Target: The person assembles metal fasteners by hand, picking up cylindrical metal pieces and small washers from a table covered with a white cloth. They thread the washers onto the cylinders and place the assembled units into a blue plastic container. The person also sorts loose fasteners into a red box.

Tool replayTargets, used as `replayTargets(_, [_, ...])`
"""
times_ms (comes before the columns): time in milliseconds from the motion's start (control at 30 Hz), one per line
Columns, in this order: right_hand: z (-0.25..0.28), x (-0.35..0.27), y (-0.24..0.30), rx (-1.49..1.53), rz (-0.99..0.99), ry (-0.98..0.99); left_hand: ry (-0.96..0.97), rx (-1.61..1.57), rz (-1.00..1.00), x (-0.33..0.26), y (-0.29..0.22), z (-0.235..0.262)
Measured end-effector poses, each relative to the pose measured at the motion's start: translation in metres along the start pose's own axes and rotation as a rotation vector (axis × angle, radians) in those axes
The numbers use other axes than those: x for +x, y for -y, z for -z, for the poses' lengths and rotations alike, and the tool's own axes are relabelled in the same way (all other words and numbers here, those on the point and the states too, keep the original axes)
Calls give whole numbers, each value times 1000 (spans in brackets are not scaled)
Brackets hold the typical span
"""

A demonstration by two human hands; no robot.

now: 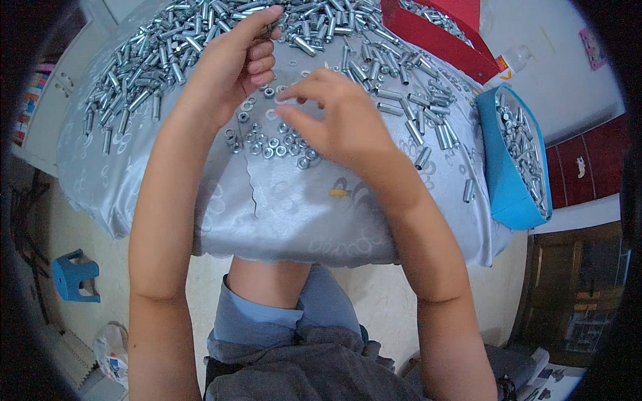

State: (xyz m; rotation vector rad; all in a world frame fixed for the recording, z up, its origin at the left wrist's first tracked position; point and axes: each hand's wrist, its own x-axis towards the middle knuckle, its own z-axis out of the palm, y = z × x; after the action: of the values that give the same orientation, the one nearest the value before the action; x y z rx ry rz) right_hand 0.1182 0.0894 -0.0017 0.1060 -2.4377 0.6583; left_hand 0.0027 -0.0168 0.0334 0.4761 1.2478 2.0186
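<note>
While the left hand (239, 59) is curled, whether around anything cannot be told, the right hand (340, 119) is held unclenched, thumb and forefinger parted; flat washers (271, 114) are spread at its 9 o'clock, apparently being selected, so a careful pinch on 1 seems called for.

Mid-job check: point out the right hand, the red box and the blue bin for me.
Right hand (340, 119): head view, on the back of the hand.
Red box (438, 43): head view, on its near side wall.
Blue bin (495, 170): head view, on its outer left wall.
</note>
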Motion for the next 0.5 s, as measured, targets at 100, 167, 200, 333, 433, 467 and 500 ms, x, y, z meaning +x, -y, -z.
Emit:
replayTargets(100, [-6,-3,6,-58,37,99,8,-54,-32,2,-3,5])
replayTargets(167, [-6,-3,8,-103,23,138,13,-79,-27,1,-4,5])
replayTargets(200, [-4,-3,9,-116,18,144,15,-91,-25,0,-4,6])
replayTargets(333, [0,-4,8,-37,-60,182,39,-45,-38,-3,-2,4])
replayTargets(433, [2,-3,5,-3,-47,209,42,24,-25,-7,-2,-1])
replayTargets(467, [2,-4,5,-3,-42,184,47,23,-27,-6,-1,-2])
replayTargets(500, [2,-4,5,-2,-36,159,51,24,-29,-6,-1,-2])
